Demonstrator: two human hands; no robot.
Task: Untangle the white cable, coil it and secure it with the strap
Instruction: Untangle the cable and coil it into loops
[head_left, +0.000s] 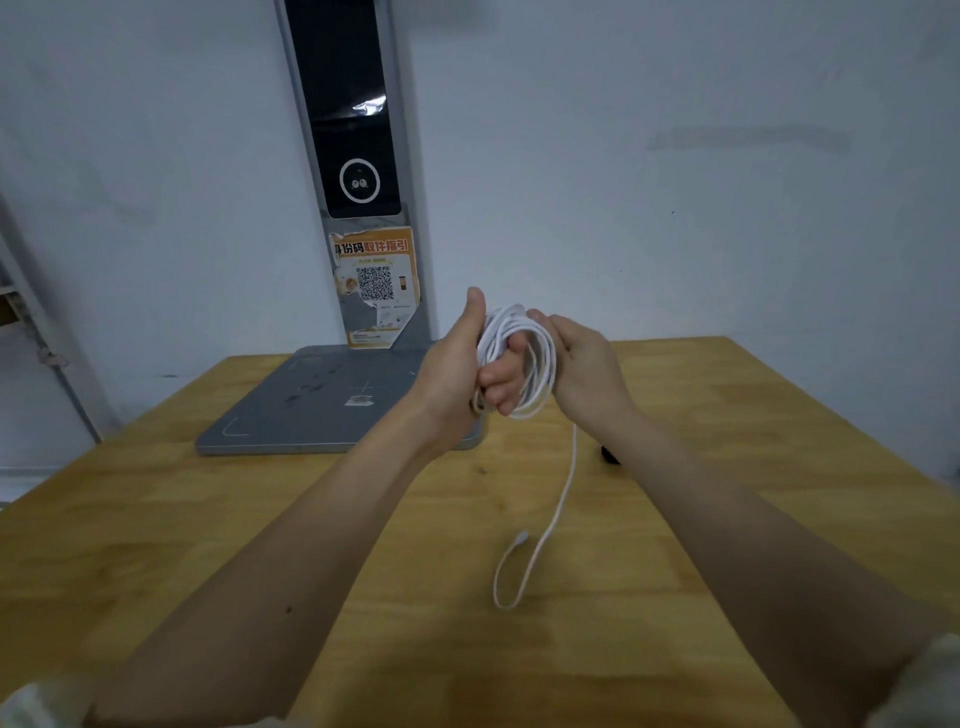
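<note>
The white cable (540, 358) is wound in several loops around the fingers of my left hand (457, 364), whose thumb points up and whose fingers curl through the coil. My right hand (582, 364) grips the coil's right side, fingers at the top of the loops. A loose tail of the cable (563, 493) hangs from the coil down to the wooden table (208, 519) and bends back in a U, ending in a small plug (521, 536). A small black object (609, 455), perhaps the strap, lies on the table just right of the tail, partly hidden by my right forearm.
A grey scanner base plate (311, 405) lies on the table's far side behind my left hand, with its upright column (358, 156) and an orange QR sticker (376, 278) against the white wall. The table's far edge runs behind my hands.
</note>
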